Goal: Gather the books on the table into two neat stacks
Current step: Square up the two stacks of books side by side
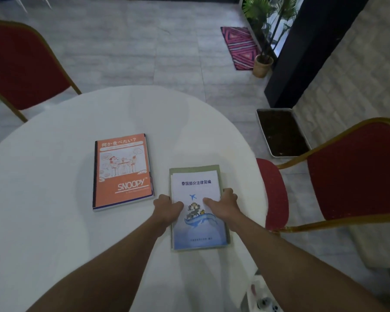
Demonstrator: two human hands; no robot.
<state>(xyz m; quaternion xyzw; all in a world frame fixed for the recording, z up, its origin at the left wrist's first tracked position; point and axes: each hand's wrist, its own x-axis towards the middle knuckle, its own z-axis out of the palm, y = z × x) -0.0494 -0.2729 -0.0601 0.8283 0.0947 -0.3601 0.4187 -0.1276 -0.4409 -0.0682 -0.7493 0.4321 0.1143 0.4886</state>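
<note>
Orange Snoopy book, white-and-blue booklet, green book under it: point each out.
Orange Snoopy book [122, 172], head view, cover centre.
White-and-blue booklet [195, 183], head view, upper cover by the title.
Green book [194, 168], head view, exposed far edge.

Beyond the table's far-left edge you see a red chair [20, 66] with a gold frame; another red chair [356, 174] stands by its right edge. On the tiled floor beyond lie a pink patterned mat [240, 47], a potted plant [262, 61] and a tray of dark soil [282, 132].
</note>
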